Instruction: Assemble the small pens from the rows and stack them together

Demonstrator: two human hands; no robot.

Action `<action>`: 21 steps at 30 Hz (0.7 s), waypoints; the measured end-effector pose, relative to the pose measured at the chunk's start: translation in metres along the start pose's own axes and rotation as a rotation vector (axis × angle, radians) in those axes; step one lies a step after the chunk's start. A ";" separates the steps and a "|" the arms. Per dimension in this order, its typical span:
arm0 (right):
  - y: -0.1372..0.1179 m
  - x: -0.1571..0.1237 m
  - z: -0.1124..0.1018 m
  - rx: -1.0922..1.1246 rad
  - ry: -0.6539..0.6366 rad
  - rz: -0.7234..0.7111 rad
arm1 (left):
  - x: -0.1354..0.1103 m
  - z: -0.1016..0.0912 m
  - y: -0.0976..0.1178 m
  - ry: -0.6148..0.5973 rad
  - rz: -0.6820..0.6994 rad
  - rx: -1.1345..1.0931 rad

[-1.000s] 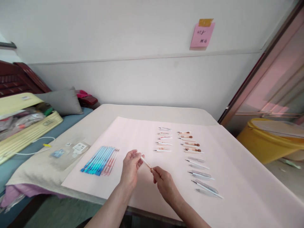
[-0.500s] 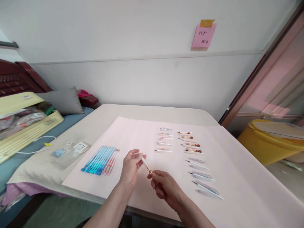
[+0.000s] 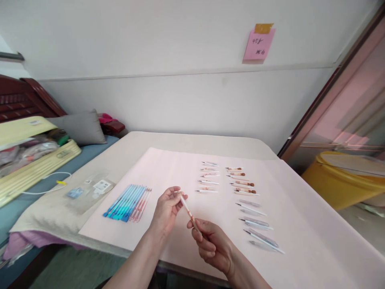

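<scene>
Between my two hands, above the pale pink sheet (image 3: 171, 168), is a slim white pen (image 3: 188, 209) with an orange-brown pattern, tilted. My left hand (image 3: 168, 206) pinches its upper end with thumb and fingers. The lower, patterned end is gripped by my right hand (image 3: 212, 243), which hides part of it. To the right lie several pen parts in rows: white refills with dark tips beside clear grey barrels (image 3: 255, 222), and brown-ended patterned barrels (image 3: 245, 183). Farther back is another column of pale patterned pen parts (image 3: 207, 182).
Several blue pens (image 3: 124, 202) and pink clear pens (image 3: 140, 204) lie side by side on the left. Beyond them is a clear plastic bag (image 3: 90, 192). A yellow bin (image 3: 327, 180) stands off the right edge, an open pale yellow box (image 3: 39, 168) at far left.
My right hand has turned slightly and shifted a little right and down along the pen, showing more of its patterned part. My left hand has barely moved.
</scene>
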State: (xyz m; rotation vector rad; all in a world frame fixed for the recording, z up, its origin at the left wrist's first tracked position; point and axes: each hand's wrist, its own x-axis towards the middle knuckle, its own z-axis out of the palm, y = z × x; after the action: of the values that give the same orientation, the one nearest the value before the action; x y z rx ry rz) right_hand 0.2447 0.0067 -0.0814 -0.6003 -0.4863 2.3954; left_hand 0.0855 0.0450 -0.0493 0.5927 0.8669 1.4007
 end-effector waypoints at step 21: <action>0.002 0.004 0.009 -0.543 0.362 -0.268 | 0.001 -0.005 -0.007 0.098 -0.078 0.197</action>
State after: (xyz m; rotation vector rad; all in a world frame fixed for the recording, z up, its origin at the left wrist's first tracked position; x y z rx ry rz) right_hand 0.2362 0.0064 -0.0762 -1.1004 -0.9930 1.8401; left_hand 0.0859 0.0442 -0.0579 0.6368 1.1042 1.2908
